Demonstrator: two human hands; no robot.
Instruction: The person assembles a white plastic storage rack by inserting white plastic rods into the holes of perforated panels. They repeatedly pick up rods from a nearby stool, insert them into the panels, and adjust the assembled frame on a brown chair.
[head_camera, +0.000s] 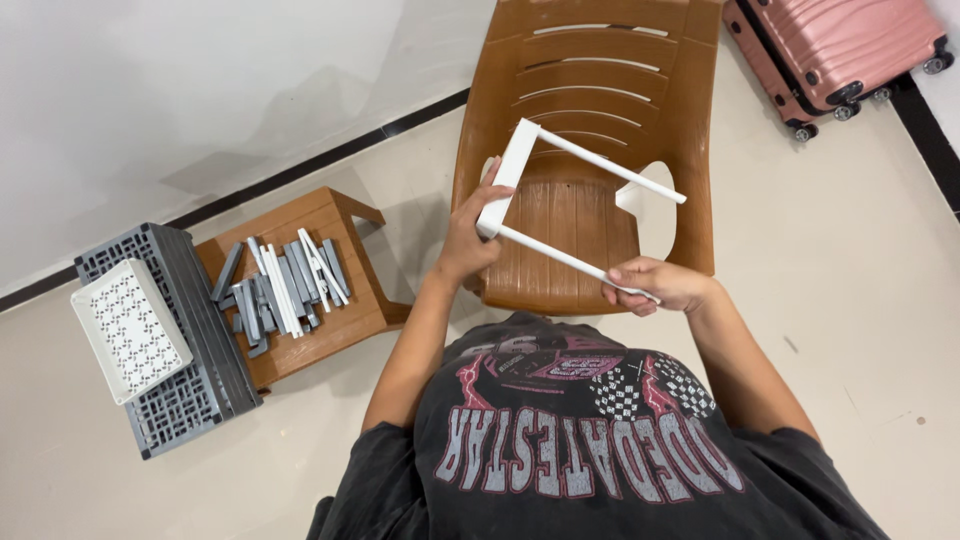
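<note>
Over a brown chair (590, 200), left hand (470, 240) and right hand (655, 285) each grip the white frame (520, 170); floor open around.

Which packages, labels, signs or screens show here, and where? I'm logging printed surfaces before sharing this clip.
No packages, labels, signs or screens are in view.
Shirt print: the only lettered surface, on the person's dark shirt at bottom centre; pale letters, red shapes and checkered patches.
Suitcase: top right on the floor, pink, ribbed, no visible tag.
</note>
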